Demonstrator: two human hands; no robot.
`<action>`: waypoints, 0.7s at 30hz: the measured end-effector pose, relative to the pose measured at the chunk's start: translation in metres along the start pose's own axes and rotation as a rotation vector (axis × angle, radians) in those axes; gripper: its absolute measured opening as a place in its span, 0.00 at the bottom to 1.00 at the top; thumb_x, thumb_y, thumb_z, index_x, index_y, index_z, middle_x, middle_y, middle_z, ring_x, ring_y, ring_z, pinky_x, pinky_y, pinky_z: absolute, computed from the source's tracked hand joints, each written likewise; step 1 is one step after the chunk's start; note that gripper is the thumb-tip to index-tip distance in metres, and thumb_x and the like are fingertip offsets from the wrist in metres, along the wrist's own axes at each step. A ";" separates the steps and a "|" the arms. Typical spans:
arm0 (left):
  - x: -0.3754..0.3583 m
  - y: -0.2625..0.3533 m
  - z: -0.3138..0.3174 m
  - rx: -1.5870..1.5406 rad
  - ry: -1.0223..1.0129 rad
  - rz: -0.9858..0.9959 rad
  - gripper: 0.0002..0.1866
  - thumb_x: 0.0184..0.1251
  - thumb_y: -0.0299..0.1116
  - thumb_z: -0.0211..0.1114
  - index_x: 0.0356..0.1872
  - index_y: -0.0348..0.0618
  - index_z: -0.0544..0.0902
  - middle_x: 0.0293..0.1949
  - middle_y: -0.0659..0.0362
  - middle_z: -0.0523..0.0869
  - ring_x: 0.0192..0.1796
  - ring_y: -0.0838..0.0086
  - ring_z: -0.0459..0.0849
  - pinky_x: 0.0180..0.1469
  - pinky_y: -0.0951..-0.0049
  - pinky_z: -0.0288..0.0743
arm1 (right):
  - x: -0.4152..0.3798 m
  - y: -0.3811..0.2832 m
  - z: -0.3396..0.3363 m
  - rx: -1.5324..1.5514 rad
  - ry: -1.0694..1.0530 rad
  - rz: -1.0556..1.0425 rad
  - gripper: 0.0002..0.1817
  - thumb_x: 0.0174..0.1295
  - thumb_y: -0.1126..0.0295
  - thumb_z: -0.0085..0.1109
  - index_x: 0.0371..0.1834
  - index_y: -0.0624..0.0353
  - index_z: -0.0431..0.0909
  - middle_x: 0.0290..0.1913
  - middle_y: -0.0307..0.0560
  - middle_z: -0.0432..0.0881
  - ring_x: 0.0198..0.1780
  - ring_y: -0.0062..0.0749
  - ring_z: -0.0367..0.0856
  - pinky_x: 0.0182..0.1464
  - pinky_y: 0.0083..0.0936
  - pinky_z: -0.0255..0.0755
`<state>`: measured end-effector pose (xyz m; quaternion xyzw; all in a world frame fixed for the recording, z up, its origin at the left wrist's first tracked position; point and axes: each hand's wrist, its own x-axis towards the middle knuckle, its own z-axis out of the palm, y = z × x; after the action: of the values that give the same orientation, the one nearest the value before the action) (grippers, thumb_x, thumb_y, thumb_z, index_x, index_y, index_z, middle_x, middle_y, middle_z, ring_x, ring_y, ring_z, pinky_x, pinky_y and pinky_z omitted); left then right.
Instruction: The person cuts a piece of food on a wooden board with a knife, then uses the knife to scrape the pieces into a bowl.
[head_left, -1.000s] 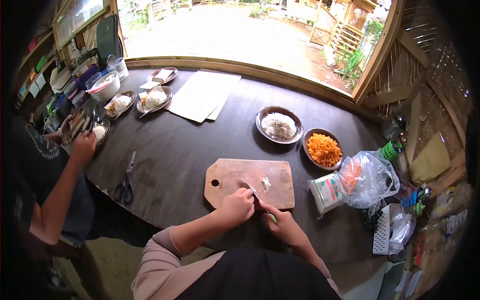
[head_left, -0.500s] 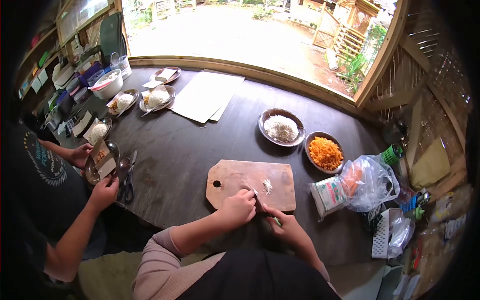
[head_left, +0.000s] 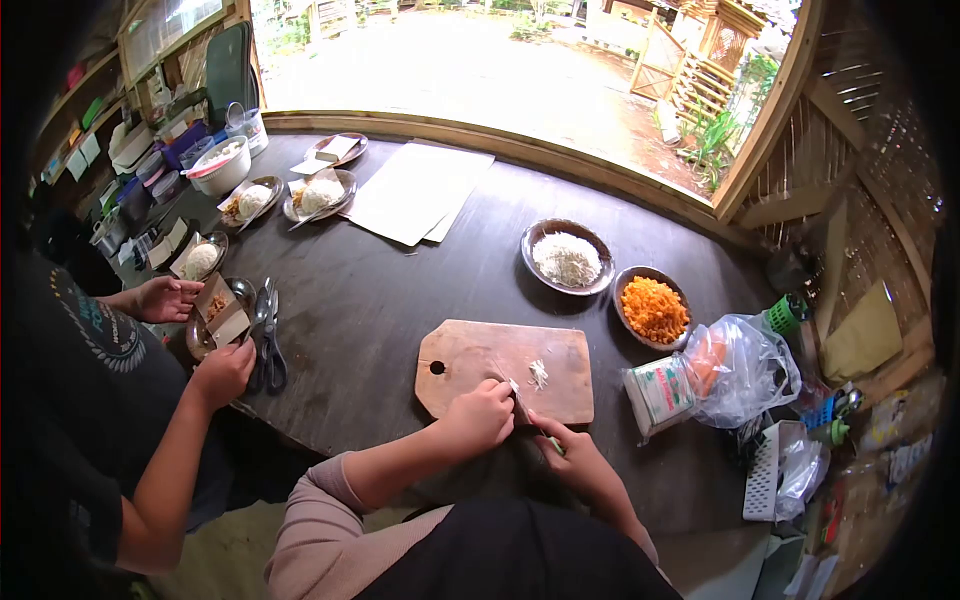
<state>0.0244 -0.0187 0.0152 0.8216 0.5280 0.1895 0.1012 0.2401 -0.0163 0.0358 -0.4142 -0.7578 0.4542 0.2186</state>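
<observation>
My left hand [head_left: 478, 416] is closed at the front of the wooden cutting board [head_left: 465, 352], its fingers pinched on a small pale piece of food [head_left: 514, 384] whose kind I cannot make out. Close against those fingertips is the blade of a knife [head_left: 522, 411]. My right hand [head_left: 575, 458] grips its handle, of which a bit of green shows, just off the board's near edge. A little pile of thin white slivers [head_left: 538, 374] lies on the board, right of the blade.
Beyond the board stand a bowl of white shreds [head_left: 566, 258] and a bowl of diced orange food [head_left: 654, 309]. A plastic bag [head_left: 745, 375] and a white packet [head_left: 660, 395] lie right. At left, a co-worker's hands [head_left: 222, 375] handle brown paper near plates of rice and scissors [head_left: 272, 365].
The co-worker's upper hand has opened away from the brown paper, and the co-worker has shifted slightly right. My hands and the knife stay in nearly the same place on the board.
</observation>
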 end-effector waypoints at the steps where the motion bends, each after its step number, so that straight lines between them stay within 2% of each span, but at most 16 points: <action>1: 0.000 0.000 0.000 0.002 0.008 0.011 0.10 0.63 0.35 0.63 0.35 0.38 0.83 0.45 0.54 0.81 0.54 0.61 0.80 0.53 0.66 0.79 | -0.001 0.004 -0.002 0.012 0.008 -0.036 0.23 0.69 0.72 0.55 0.68 0.52 0.73 0.42 0.67 0.83 0.43 0.55 0.87 0.46 0.35 0.78; 3: -0.001 0.001 -0.001 0.003 0.016 0.018 0.10 0.63 0.35 0.63 0.35 0.38 0.84 0.44 0.54 0.81 0.54 0.61 0.80 0.53 0.66 0.79 | 0.000 0.005 -0.003 0.024 0.012 -0.070 0.23 0.69 0.72 0.55 0.68 0.51 0.73 0.41 0.67 0.83 0.42 0.55 0.87 0.46 0.35 0.78; 5: -0.001 0.002 -0.003 -0.016 -0.001 0.005 0.10 0.64 0.36 0.62 0.35 0.38 0.84 0.45 0.54 0.81 0.54 0.61 0.79 0.53 0.66 0.79 | 0.002 0.002 0.000 -0.011 -0.026 0.023 0.23 0.69 0.71 0.55 0.68 0.51 0.72 0.44 0.67 0.83 0.45 0.56 0.86 0.49 0.35 0.77; 9: 0.000 0.002 -0.001 -0.006 0.008 0.007 0.10 0.64 0.35 0.62 0.35 0.37 0.83 0.45 0.54 0.81 0.54 0.61 0.79 0.53 0.66 0.79 | 0.006 -0.007 0.003 -0.070 -0.032 0.040 0.23 0.69 0.72 0.55 0.68 0.51 0.72 0.46 0.67 0.83 0.48 0.56 0.86 0.51 0.35 0.76; 11: 0.001 0.002 -0.004 0.023 -0.043 0.008 0.10 0.64 0.35 0.62 0.35 0.38 0.83 0.46 0.54 0.81 0.54 0.61 0.79 0.54 0.66 0.79 | 0.004 -0.014 -0.001 0.022 -0.045 0.134 0.22 0.69 0.73 0.56 0.66 0.55 0.74 0.53 0.59 0.85 0.55 0.44 0.85 0.59 0.28 0.72; 12: 0.001 0.001 -0.004 0.027 -0.038 0.007 0.10 0.64 0.35 0.62 0.35 0.38 0.83 0.46 0.54 0.81 0.54 0.61 0.79 0.54 0.66 0.79 | 0.003 -0.011 -0.003 0.020 -0.045 0.128 0.22 0.69 0.73 0.56 0.66 0.55 0.74 0.53 0.59 0.85 0.55 0.44 0.85 0.59 0.28 0.72; 14: 0.000 0.000 0.001 0.016 0.004 0.009 0.08 0.61 0.31 0.63 0.36 0.38 0.83 0.46 0.54 0.81 0.53 0.61 0.79 0.55 0.67 0.78 | -0.001 0.001 -0.007 0.018 -0.003 -0.064 0.23 0.69 0.72 0.54 0.68 0.51 0.73 0.47 0.66 0.83 0.51 0.58 0.84 0.53 0.37 0.76; 21: 0.003 -0.005 -0.002 0.039 -0.051 0.013 0.08 0.54 0.25 0.63 0.36 0.38 0.83 0.46 0.55 0.81 0.55 0.62 0.79 0.54 0.68 0.79 | 0.003 -0.001 0.006 -0.030 0.005 -0.023 0.23 0.69 0.72 0.56 0.68 0.51 0.72 0.49 0.65 0.83 0.51 0.59 0.83 0.51 0.37 0.77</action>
<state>0.0209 -0.0139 0.0155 0.8315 0.5235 0.1585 0.0973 0.2334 -0.0169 0.0330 -0.4099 -0.7687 0.4392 0.2196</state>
